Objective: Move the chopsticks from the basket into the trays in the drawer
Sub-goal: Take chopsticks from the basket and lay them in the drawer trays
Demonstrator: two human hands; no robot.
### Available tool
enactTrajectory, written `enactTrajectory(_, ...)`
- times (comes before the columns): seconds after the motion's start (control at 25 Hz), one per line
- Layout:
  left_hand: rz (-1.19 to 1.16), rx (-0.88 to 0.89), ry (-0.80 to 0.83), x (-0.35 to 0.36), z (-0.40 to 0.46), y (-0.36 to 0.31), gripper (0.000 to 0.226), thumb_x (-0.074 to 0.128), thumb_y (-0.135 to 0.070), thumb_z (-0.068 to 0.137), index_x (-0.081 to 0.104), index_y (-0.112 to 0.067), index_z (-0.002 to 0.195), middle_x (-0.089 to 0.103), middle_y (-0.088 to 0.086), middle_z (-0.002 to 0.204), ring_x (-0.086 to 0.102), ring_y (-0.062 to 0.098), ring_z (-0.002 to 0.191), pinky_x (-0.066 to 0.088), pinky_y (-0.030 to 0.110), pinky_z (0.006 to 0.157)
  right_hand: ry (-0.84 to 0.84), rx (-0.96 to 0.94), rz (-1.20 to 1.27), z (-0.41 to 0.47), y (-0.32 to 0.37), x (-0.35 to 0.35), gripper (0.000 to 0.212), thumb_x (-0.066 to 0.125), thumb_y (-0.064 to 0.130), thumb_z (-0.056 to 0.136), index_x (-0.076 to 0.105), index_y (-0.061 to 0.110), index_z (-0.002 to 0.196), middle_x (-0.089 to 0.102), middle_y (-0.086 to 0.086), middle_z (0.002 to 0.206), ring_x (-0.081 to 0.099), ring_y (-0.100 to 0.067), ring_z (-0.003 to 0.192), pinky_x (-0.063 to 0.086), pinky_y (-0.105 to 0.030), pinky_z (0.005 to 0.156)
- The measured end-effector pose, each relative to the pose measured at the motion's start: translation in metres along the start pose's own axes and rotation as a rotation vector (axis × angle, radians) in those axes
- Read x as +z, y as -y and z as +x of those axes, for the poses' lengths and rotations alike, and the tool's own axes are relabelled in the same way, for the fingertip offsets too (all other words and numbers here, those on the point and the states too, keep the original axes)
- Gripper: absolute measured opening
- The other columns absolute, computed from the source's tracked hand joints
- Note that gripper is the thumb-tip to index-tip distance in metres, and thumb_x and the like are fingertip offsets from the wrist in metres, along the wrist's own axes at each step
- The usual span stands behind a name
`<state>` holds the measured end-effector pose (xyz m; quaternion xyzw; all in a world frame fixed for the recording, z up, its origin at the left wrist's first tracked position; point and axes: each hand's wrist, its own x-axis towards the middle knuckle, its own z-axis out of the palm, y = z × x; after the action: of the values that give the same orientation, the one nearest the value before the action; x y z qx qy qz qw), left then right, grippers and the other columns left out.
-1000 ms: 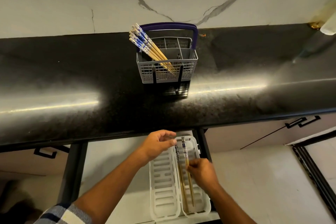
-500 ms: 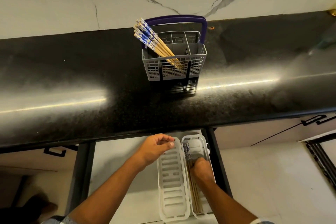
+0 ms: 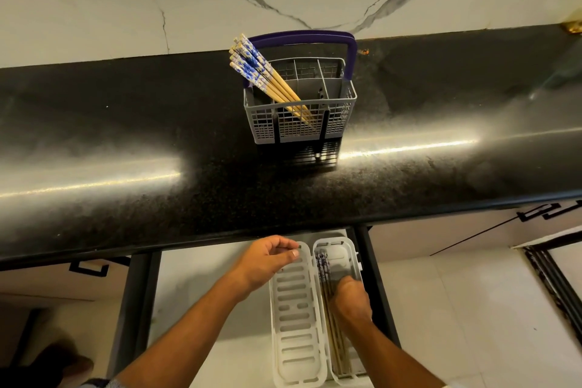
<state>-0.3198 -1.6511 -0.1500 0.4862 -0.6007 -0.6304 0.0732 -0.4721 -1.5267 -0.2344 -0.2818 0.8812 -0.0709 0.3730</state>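
Right hand reaches into the right tray, fingers curled down onto the chopsticks lying there, though whether it actually grips them cannot be told; left hand hovers over the left tray, fingers loosely curled, holding nothing; remaining chopsticks, wooden with blue-and-white patterned tops, lean left in the grey basket on the far countertop; tray chopsticks partly hidden by the hand; no legible writing.

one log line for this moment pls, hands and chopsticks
right hand: in right tray, on chopsticks | left hand: over left tray, holding nothing | basket: chopsticks remain
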Motion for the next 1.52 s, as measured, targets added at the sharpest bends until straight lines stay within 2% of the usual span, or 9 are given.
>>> enactTrajectory(0.24,0.002,-0.001,-0.002,-0.004,0.0,0.0,0.02,0.068,-0.023,0.092,0.069,-0.02,0.112,0.073,-0.002,0.107,0.068,0.008,0.099,0.053,0.011,0.072,0.001,-0.057,-0.055,0.0,-0.002,-0.002,0.01,0.056,0.015,0.098,0.062,0.012,0.104,0.056,0.0,0.092,0.063,-0.015,0.087,0.058,-0.026,0.085)
enactTrajectory(0.6,0.025,-0.063,-0.006,-0.008,0.004,0.002,0.018,0.066,-0.03,0.093,0.071,-0.019,0.107,0.073,0.001,0.106,0.067,0.019,0.106,0.052,0.022,0.083,0.024,-0.079,-0.065,-0.006,-0.003,0.003,0.006,0.058,0.016,0.096,0.064,0.017,0.097,0.068,0.0,0.096,0.067,-0.014,0.087,0.06,-0.026,0.081)
enactTrajectory(0.76,0.075,-0.055,0.051,-0.01,-0.004,-0.009,0.019,0.066,-0.031,0.093,0.069,-0.021,0.109,0.072,0.002,0.108,0.068,0.02,0.105,0.056,0.029,0.086,-0.003,-0.029,0.034,-0.008,-0.005,0.001,0.014,0.052,0.017,0.099,0.058,0.018,0.087,0.061,0.004,0.084,0.061,-0.006,0.074,0.055,-0.019,0.064)
enactTrajectory(0.88,0.194,0.027,0.108,-0.022,-0.014,-0.037,0.02,0.067,-0.035,0.091,0.067,-0.027,0.11,0.074,0.0,0.103,0.072,0.013,0.094,0.059,0.027,0.077,-0.025,-0.068,-0.007,-0.012,0.001,-0.025,0.02,0.048,0.018,0.1,0.068,0.012,0.102,0.063,0.0,0.083,0.058,-0.012,0.071,0.055,-0.03,0.069)
enactTrajectory(0.96,0.164,0.125,0.046,-0.041,-0.018,-0.068,0.021,0.068,-0.032,0.092,0.067,-0.025,0.111,0.075,0.001,0.1,0.073,0.011,0.09,0.058,0.024,0.074,-0.118,-0.16,0.144,-0.018,0.022,-0.06,0.016,0.054,0.022,0.099,0.069,0.019,0.103,0.064,0.005,0.084,0.06,-0.006,0.073,0.055,-0.02,0.068)
enactTrajectory(1.08,0.041,0.256,-0.106,-0.071,-0.021,-0.119,0.018,0.066,-0.022,0.093,0.068,-0.02,0.111,0.075,0.006,0.1,0.072,0.018,0.091,0.058,0.026,0.075,-0.208,-0.34,0.267,-0.041,0.063,-0.124,0.017,0.065,0.027,0.094,0.071,0.022,0.11,0.068,0.009,0.088,0.054,0.008,0.072,0.04,-0.002,0.057)
enactTrajectory(1.2,-0.076,0.403,-0.214,-0.087,-0.023,-0.157,0.019,0.065,-0.014,0.093,0.067,-0.014,0.111,0.075,0.014,0.1,0.07,0.02,0.087,0.058,0.025,0.073,-0.294,-0.495,0.383,-0.058,0.103,-0.168,0.023,0.068,0.028,0.092,0.072,0.023,0.114,0.072,0.011,0.098,0.061,0.007,0.082,0.043,-0.004,0.07)
enactTrajectory(1.36,-0.226,0.528,-0.417,-0.102,-0.021,-0.193,0.019,0.065,-0.011,0.093,0.065,-0.015,0.111,0.076,0.014,0.094,0.071,0.016,0.082,0.059,0.027,0.071,-0.421,-0.667,0.492,-0.064,0.155,-0.212,0.022,0.07,0.028,0.09,0.073,0.021,0.111,0.074,0.01,0.095,0.067,0.002,0.084,0.052,-0.012,0.073)
enactTrajectory(1.52,-0.33,0.467,-0.58,-0.121,0.005,-0.209,0.014,0.065,-0.014,0.094,0.068,-0.013,0.108,0.075,0.004,0.085,0.069,0.014,0.077,0.059,0.032,0.073,-0.487,-0.828,0.454,-0.054,0.216,-0.238,0.018,0.071,0.024,0.09,0.076,0.019,0.106,0.073,0.01,0.083,0.064,0.002,0.067,0.049,-0.007,0.058)
